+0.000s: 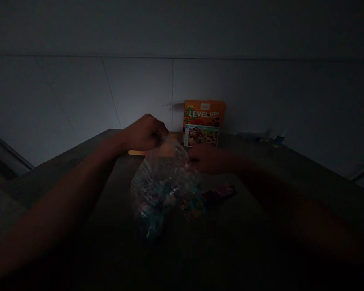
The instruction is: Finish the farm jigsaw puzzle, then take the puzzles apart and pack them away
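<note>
A clear plastic bag [150, 178] with white print hangs in front of me, with small teal, pink and dark pieces bunched in its lower part. My left hand [145, 132] is closed on the bag's top edge. At the bag's right side, my right hand [210, 159] has its fingers curled against the plastic, slightly blurred. Below that hand, a colourful patterned piece [194, 208] and a dark purple strip [220, 192] lie on the table. The dim light hides what exactly the pieces in the bag are.
An orange box [204, 106] marked "LEVEL UP!" stands upright near the wall [136, 89]. Partly behind the bag lies an orange flat item [136, 152]. A small bottle-like item with a blue label [279, 140] is at the far right of the dark table [109, 226].
</note>
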A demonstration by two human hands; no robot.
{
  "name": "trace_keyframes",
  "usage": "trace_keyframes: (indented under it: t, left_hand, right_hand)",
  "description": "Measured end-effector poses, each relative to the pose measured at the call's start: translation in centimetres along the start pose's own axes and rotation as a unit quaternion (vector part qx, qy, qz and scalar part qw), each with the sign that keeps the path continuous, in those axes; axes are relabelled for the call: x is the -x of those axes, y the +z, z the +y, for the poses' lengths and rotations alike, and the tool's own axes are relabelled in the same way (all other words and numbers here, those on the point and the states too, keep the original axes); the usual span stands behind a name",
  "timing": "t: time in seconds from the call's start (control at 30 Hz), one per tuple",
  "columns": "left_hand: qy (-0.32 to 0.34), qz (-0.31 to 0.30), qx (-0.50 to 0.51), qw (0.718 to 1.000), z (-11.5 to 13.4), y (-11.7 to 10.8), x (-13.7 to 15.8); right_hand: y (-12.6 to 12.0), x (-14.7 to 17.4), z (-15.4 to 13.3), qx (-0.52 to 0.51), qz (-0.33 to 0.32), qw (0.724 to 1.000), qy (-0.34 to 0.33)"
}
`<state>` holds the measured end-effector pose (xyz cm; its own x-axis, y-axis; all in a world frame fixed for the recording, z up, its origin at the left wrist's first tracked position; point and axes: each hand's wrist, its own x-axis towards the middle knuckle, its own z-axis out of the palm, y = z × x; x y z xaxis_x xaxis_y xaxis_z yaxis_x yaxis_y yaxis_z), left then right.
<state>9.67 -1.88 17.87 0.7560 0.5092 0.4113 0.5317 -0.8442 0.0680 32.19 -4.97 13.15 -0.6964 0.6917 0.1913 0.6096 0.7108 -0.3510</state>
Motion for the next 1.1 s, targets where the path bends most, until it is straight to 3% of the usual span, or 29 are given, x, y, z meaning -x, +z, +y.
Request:
trace_keyframes:
  t: [0.1, 0.2, 0.4, 0.47, 0.57, 0.6, 0.67, 0.73, 0.77, 0.83, 0.9, 1.0, 1.1]
  left_hand:
    - [-0.092, 0.011, -0.069, 0.993, -1.7, -1.9, 1.0]
    - [-0.156, 0.022, -0.161, 0.974, -3.0, -3.1, 1.7]
    - [-0.208, 0.031, -0.253, 0.944, -5.4, -3.9, 2.2]
    - [-0.197, 0.054, -0.261, 0.944, -5.2, -4.0, 2.1]
    - [-0.154, 0.08, -0.225, 0.959, -2.6, -3.4, 1.7]
    - [-0.143, 0.052, -0.182, 0.972, -1.0, -2.8, 1.5]
    - [-0.105, -0.048, -0.087, 0.99, 2.6, -0.5, 1.3]
    - [-0.05, -0.174, 0.0, 0.983, 6.3, 2.7, 1.7]
    - [-0.037, -0.2, 0.024, 0.979, 7.9, 4.6, 2.1]
    - [-0.037, -0.183, -0.012, 0.982, 9.9, 8.0, 3.5]
    - [-0.041, -0.167, -0.052, 0.984, 10.2, 10.7, 5.1]
    - [-0.066, -0.136, -0.038, 0.988, 8.2, 12.3, 7.2]
    - [-0.088, -0.103, 0.003, 0.991, 5.5, 12.6, 8.0]
  right_hand:
    - [-1.4, 0.7, 0.3, 0.058, -0.03, 0.997, 0.038]
    - [-1.2, 1.6, 0.7, 0.114, -0.086, 0.987, 0.073]
    - [1.9, 1.1, 1.2, 0.082, -0.192, 0.976, 0.061]
    - [2.7, 0.5, 1.3, 0.088, -0.216, 0.971, 0.05]
    - [3.2, -0.3, 2.0, 0.124, -0.248, 0.958, 0.068]
    - [3.3, -0.4, 2.4, 0.135, -0.253, 0.955, 0.076]
    - [3.3, -0.6, 3.1, 0.138, -0.263, 0.951, 0.083]
    - [3.4, -0.5, 3.9, 0.126, -0.266, 0.952, 0.089]
    - [3.5, -0.3, 4.3, 0.12, -0.261, 0.953, 0.097]
    - [3.7, 0.4, 5.0, 0.106, -0.231, 0.96, 0.121]
    - [4.0, 1.6, 5.6, 0.07, -0.173, 0.972, 0.14]
    - [3.9, 3.8, 5.7, -0.036, -0.017, 0.988, 0.151]
    - [3.9, 5.7, 4.6, -0.188, 0.104, 0.959, 0.183]
